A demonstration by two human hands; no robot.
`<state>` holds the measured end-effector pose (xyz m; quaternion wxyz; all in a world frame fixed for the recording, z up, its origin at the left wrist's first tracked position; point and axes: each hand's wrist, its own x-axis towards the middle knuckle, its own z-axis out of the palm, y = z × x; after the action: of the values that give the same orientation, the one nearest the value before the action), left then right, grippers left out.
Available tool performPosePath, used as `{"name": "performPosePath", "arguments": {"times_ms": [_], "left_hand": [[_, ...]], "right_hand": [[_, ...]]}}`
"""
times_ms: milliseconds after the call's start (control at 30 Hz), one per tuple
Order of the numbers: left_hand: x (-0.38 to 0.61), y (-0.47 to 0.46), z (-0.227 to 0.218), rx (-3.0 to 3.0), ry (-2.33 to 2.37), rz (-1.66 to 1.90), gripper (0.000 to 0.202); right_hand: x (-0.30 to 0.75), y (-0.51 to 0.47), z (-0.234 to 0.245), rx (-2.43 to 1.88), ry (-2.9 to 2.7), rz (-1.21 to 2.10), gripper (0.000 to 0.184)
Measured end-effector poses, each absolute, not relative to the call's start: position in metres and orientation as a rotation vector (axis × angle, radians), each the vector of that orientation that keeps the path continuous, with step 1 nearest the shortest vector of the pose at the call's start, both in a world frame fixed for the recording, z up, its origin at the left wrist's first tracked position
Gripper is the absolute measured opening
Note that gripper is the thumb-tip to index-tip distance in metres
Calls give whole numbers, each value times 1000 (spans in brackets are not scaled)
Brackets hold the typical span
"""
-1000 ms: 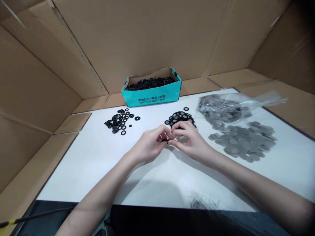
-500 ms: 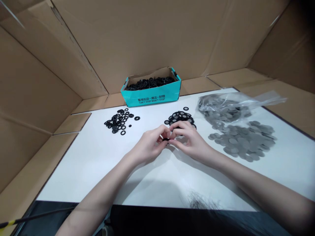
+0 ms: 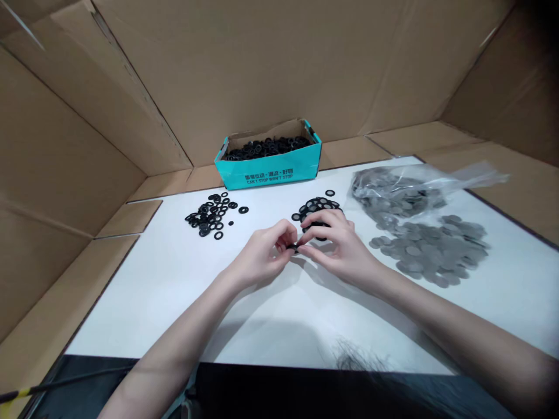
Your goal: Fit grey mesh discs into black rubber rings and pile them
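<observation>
Between my two hands, just above the white table, is a small black ring (image 3: 293, 248). My left hand (image 3: 266, 253) is closed, pinching the ring from the left between thumb and fingers. From the right, the thumb and a finger of my right hand (image 3: 338, 244) grip its other edge. Whether a disc sits inside the ring is hidden by my fingertips. Right behind my right hand lies a pile of black rings with grey discs in them (image 3: 317, 205), partly covered by that hand.
Loose black rings (image 3: 209, 216) are heaped at the left. A turquoise box (image 3: 268, 171) full of black rings stands at the back. Grey discs (image 3: 437, 250) spread at the right, before a clear plastic bag (image 3: 397, 186) of more discs. Cardboard walls (image 3: 271, 64) surround the table.
My hands have barely moved. The right fingers have lifted and spread slightly, and the left fingers have shifted a little on the ring. The piles look the same.
</observation>
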<state>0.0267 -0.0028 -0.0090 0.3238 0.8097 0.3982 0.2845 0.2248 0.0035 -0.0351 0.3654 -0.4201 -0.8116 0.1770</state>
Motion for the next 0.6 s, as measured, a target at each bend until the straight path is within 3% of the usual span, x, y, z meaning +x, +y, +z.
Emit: {"name": "performPosePath", "arguments": {"times_ms": [467,600], "left_hand": [[29,-6,-7,2150,977,709,15],[26,-4,-10,2205,905,861,15]], "right_hand": [[223,2,-39,-918,-2074,456,14],[225,6,-36,-950,-1974,643,12]]}}
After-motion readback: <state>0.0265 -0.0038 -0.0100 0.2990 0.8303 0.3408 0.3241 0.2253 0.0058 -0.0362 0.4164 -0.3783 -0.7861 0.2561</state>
